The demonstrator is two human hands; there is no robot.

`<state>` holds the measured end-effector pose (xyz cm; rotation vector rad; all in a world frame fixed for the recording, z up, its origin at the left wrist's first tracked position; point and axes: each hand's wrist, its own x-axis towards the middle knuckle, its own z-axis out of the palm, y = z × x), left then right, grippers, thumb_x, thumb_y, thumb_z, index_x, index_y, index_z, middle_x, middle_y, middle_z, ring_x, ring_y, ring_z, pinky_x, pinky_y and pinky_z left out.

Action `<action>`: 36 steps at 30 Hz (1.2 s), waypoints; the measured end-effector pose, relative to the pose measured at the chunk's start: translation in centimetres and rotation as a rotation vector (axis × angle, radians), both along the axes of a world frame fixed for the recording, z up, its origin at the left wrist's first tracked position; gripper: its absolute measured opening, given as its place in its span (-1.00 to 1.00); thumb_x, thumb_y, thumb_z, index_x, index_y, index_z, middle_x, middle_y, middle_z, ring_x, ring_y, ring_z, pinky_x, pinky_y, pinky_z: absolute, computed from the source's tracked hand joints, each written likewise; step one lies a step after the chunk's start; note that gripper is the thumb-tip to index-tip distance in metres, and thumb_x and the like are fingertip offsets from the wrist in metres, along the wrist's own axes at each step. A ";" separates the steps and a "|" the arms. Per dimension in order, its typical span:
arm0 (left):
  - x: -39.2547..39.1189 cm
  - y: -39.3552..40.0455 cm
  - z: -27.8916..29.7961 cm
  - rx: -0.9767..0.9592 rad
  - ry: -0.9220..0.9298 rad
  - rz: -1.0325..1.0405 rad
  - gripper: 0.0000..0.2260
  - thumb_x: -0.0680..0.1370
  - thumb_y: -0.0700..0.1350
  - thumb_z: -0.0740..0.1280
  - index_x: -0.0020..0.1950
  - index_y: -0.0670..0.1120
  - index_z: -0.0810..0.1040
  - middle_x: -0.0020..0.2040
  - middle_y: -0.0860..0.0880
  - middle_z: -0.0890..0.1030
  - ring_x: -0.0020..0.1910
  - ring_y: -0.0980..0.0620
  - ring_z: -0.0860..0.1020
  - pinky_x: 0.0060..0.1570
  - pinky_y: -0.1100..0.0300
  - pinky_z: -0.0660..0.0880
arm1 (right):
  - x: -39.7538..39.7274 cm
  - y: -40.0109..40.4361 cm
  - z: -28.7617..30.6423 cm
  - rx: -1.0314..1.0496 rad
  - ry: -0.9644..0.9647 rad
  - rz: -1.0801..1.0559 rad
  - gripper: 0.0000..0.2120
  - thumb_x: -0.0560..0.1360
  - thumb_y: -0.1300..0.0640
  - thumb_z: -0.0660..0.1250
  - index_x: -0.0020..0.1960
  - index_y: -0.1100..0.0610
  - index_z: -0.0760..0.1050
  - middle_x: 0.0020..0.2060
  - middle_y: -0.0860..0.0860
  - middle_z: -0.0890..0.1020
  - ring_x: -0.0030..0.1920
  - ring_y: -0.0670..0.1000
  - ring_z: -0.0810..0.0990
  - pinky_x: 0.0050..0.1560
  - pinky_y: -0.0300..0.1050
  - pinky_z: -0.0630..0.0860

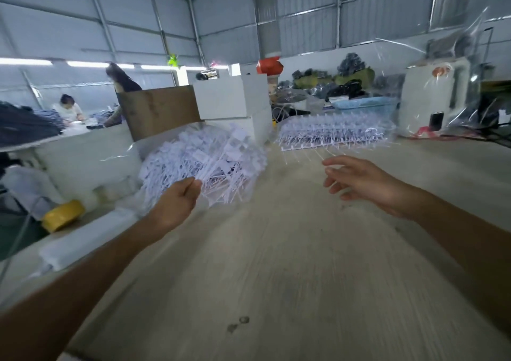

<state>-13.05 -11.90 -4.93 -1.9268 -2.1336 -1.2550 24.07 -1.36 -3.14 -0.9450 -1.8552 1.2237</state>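
Pale wooden surface [276, 264] fills the foreground of a metal-walled workshop. Toward its far left edge lies a loose heap of white tag fasteners [221, 156], and neat rows of fasteners [331, 134] sit at the far edge. The left grip [174, 203] pinches strands of the heap. The right grip [365, 183] hovers near the rows, fingers spread, holding nothing.

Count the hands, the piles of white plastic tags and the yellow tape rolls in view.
Hands: 2, left hand and right hand
White tag piles: 2, loose pile and stacked pile
Yellow tape roll: 1
Total: 5
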 end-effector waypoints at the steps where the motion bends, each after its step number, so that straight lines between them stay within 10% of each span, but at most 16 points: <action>1: -1.8 -0.5 -0.2 -0.020 0.002 0.027 -0.64 0.69 0.02 0.14 -0.26 -0.12 0.36 -0.35 0.01 0.38 -0.32 -0.02 0.34 -0.22 0.03 0.31 | -0.1 0.2 -0.1 0.004 -0.005 -0.007 -0.74 0.60 0.02 0.33 0.27 0.03 0.53 -0.02 0.14 0.67 -0.08 0.03 0.64 -0.02 -0.03 0.54; 14: -6.6 3.2 0.4 -0.247 -0.104 0.216 -0.61 0.68 0.02 0.18 -0.31 -0.10 0.46 -0.55 0.04 0.44 -0.67 0.11 0.35 -0.66 0.30 0.26 | -0.8 2.0 -4.0 0.140 -0.097 -0.055 -0.84 0.60 0.27 0.31 0.13 0.32 0.58 -0.21 0.19 0.63 -0.28 0.00 0.53 -0.29 -0.36 0.45; 17: -3.3 7.4 1.8 -0.218 -0.149 0.202 -0.63 0.68 -0.01 0.18 -0.22 -0.18 0.53 -0.47 -0.06 0.47 -0.65 0.08 0.36 -0.62 0.31 0.29 | -0.9 2.6 -4.8 0.260 -0.158 -0.077 -0.89 0.58 0.36 0.33 0.02 0.29 0.63 -0.26 0.21 0.64 -0.26 0.06 0.55 -0.13 -0.14 0.49; 23: 0.3 12.9 2.6 -0.385 -0.142 0.233 -0.72 0.65 -0.07 0.18 0.07 -0.26 0.56 -0.08 -0.18 0.57 -0.04 -0.19 0.61 -0.10 0.08 0.53 | -0.8 3.5 -5.5 0.401 -0.271 -0.101 -0.87 0.57 0.14 0.40 -0.09 -0.06 0.65 -0.26 -0.16 0.69 -0.23 -0.20 0.61 -0.08 -0.20 0.48; 30: 2.8 15.0 2.7 -0.433 0.046 0.252 -0.74 0.63 -0.16 0.21 -0.27 -0.14 0.38 -0.32 -0.10 0.47 -0.40 -0.05 0.44 -0.43 0.21 0.35 | -0.8 3.4 -5.5 0.379 -0.224 -0.090 -0.83 0.56 0.20 0.39 -0.12 -0.04 0.65 -0.31 -0.12 0.66 -0.31 -0.22 0.56 -0.20 -0.31 0.42; 36: 3.5 14.0 3.2 -0.418 0.085 0.233 -0.89 0.59 -0.27 0.15 -0.10 -0.24 0.41 -0.35 -0.25 0.57 -0.52 -0.13 0.57 -0.42 0.07 0.54 | -0.9 2.6 -5.3 0.463 -0.314 -0.121 -0.87 0.55 0.21 0.39 -0.08 0.03 0.68 -0.20 -0.12 0.68 -0.15 -0.12 0.63 0.00 -0.19 0.51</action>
